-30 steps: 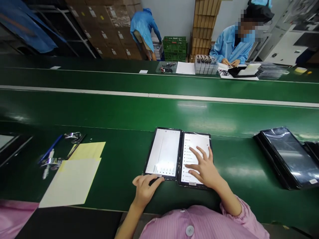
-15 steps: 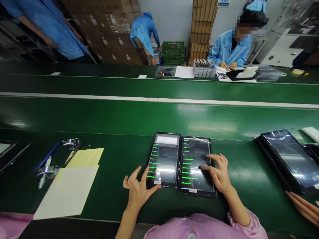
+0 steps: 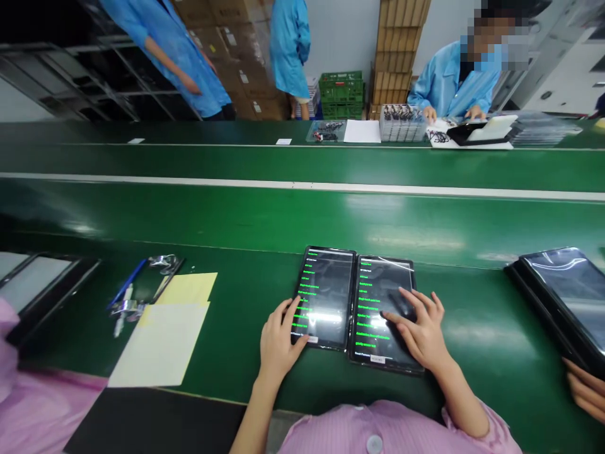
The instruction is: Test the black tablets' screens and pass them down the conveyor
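Note:
Two black tablets lie side by side on the green bench in front of me, both showing lists of green text. On the left tablet (image 3: pixel 326 287), my left hand (image 3: pixel 278 340) rests at the left and lower edge, fingers apart, with the index finger over the screen and the thumb near the bottom corner. My right hand (image 3: pixel 423 325) reaches over the right tablet (image 3: pixel 378 296) from its right side. Its index finger points at the screen, a dark tip showing at its end, and the other fingers are spread.
Yellow and white paper sheets (image 3: pixel 163 340) lie at left beside pens and a metal clip (image 3: pixel 127 307). At right, another person's hand (image 3: pixel 586 384) touches a stack of tablets (image 3: pixel 567 296). Across the green bench (image 3: pixel 259 214), a person in blue (image 3: pixel 458 82) sits near parts trays (image 3: pixel 401 123).
The left tablet's screen has switched from a partly pale display to a green text list. My left hand has shifted up along its edge. The view has turned slightly left.

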Motion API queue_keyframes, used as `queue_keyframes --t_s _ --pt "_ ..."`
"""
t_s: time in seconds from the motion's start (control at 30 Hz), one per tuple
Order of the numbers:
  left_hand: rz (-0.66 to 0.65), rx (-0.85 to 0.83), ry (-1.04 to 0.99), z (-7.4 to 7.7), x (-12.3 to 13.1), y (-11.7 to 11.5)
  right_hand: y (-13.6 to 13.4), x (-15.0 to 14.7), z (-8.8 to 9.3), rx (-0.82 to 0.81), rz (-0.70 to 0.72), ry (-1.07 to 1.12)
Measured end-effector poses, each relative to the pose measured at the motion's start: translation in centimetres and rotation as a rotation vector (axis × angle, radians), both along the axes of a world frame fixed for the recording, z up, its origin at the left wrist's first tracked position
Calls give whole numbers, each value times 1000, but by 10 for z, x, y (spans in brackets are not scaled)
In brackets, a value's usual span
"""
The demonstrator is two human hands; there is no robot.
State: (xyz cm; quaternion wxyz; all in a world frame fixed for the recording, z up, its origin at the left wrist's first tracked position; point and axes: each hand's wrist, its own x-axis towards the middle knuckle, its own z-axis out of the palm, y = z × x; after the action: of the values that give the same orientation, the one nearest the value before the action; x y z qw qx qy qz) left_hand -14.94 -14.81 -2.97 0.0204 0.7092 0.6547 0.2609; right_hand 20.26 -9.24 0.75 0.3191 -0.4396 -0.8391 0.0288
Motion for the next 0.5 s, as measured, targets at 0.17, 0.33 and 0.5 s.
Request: queue_keyframes --t_s 0.17,0.33,0.5 --pt "64 -97 -255 5 -2 9 -2 9 -8 52 -112 211" --pt "87 -121 -448 -1 -10 17 4 12 -11 -45 -100 223" --pt "55 -160 -464 2 -14 20 7 2 -9 -103 -6 69"
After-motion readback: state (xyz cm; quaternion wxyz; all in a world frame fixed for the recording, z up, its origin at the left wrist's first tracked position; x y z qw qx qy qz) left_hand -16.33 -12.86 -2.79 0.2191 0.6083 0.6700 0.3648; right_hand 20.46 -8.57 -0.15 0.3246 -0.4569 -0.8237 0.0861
